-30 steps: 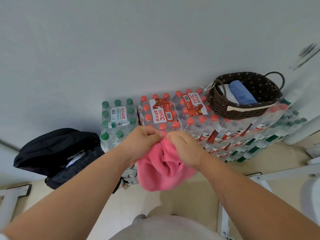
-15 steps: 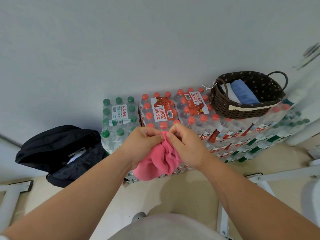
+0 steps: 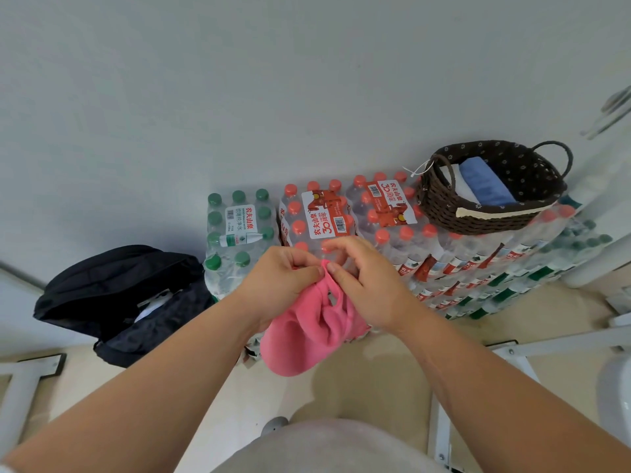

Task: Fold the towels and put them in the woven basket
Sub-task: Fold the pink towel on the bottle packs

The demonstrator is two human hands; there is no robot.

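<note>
1. head view is showing both hands meeting near the middle of the scene: the left grip (image 3: pixel 283 278) and the right grip (image 3: pixel 367 278) are each pinching the top edge of the pink towel (image 3: pixel 307 332) between thumb and fingers, with the fingertips nearly touching.
2. the pink towel is hanging in the air below the two pinches, bunched and drooping in loose folds, and is not resting on anything; it is just on the near side of the stacked water bottle packs (image 3: pixel 321 216).
3. the woven basket (image 3: pixel 444 209) is standing far and to the right on top of the bottle packs, well apart from the hands; a blue towel (image 3: pixel 485 182) and a white towel (image 3: pixel 456 186) are already lying folded inside it.
4. judging by how it is sagging, the pink towel is looking light, soft and limp, so it is probably collapsing wherever it is not being held; the plush cloth is likely giving good friction and is not fragile.
5. the sensible holds are the corners or a straight edge, one in each grip and spread apart, so the cloth is hanging flat for folding; keeping it bunched is risking a lumpy fold.
6. a black bag (image 3: pixel 116 295) is lying on the floor at the left, away from the work.
</note>
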